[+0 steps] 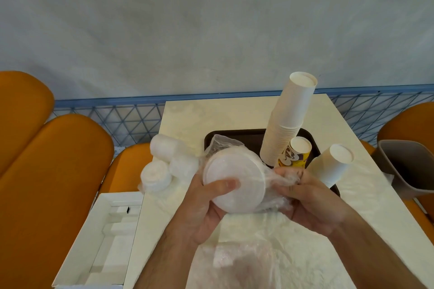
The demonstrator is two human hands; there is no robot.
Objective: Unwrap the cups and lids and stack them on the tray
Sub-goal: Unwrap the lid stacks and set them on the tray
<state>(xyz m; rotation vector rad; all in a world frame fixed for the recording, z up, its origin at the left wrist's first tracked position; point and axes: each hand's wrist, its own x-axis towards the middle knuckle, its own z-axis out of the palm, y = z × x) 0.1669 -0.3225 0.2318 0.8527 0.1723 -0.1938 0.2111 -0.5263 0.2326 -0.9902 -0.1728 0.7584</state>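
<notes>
So I'm in the middle of the lid part: I've got a stack of white lids [234,182] in my left hand [206,209], thumb curled over the flat top of the stack and fingers wrapped underneath, held up above the table [187,115] just in front of the tray [237,135]. My right hand [307,199] is pinching the loose clear plastic wrap [280,182] bunched at the right side of the stack, fingers curled round it. Looks to me like the wrap is partly off: there's some flapping behind the lids and some trailing below, so I'd say this sleeve is maybe halfway peeled. Next move, I reckon, is pulling the plastic clear to the right while my left keeps the lids squeezed so they don't fan out, then setting them on the tray. The tray already has a tall stack of white cups [287,122] leaning a bit, a yellow printed cup [294,153] next to it, and another short white cup stack [331,164] at the right edge, so free room is mostly on the left side. More wrapped lid bundles [164,159] are waiting on the table to my left, so there's plenty left. Both forearms come in from the bottom, hands close together, palms roughly facing each other.
</notes>
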